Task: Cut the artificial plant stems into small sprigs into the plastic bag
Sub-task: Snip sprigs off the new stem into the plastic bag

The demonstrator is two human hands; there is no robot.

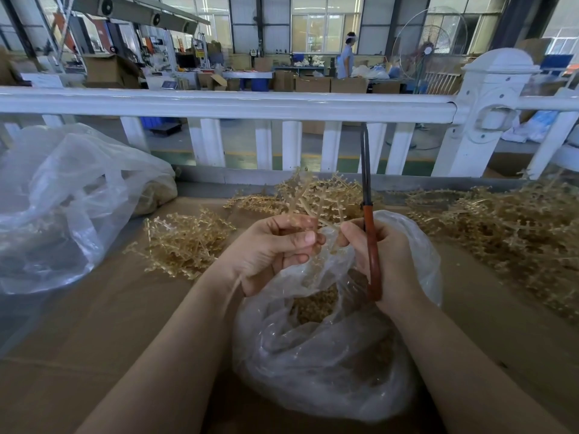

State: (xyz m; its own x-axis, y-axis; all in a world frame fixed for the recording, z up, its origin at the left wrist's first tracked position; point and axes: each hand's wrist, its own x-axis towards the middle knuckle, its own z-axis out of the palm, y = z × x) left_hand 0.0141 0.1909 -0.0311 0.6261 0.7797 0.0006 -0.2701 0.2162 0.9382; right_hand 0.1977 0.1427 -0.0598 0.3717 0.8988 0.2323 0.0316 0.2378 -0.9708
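Left hand (275,245) pinches a stem (316,198) above the plastic bag (313,364) (mouth open) at the worktop's near edge; right hand (385,261) grips scissors (366,189), blades closed. Cuts should stay over the opening.

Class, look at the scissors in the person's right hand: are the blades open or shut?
Shut. The scissors point upward in the right hand, and their dark blades show as one narrow strip with no gap.

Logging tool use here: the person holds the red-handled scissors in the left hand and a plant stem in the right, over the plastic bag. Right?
Not quite: the hands are swapped. The head view shows the red-handled scissors in the right hand and the plant stem in the left hand, over the plastic bag.
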